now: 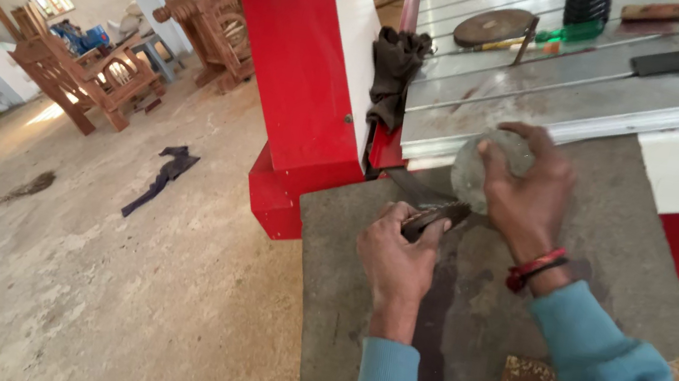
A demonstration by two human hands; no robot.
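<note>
My left hand (396, 255) is closed around the dark wooden handle of a tool (434, 217), whose flat metal blade (410, 184) points up and left over a grey stone slab (621, 265). Just to the right, my right hand (523, 189) grips a round grey stone (471, 171) and holds it against the blade near the handle. Both arms wear blue sleeves, and a red band circles the right wrist.
A red and white machine (302, 83) with a grooved metal bed (578, 83) stands behind the slab, a dark cloth (394, 71) hanging at its corner. A round disc (491, 28) and tools lie on the bed. Wooden chairs (211, 27) and dark rags (162, 179) are on the concrete floor at left.
</note>
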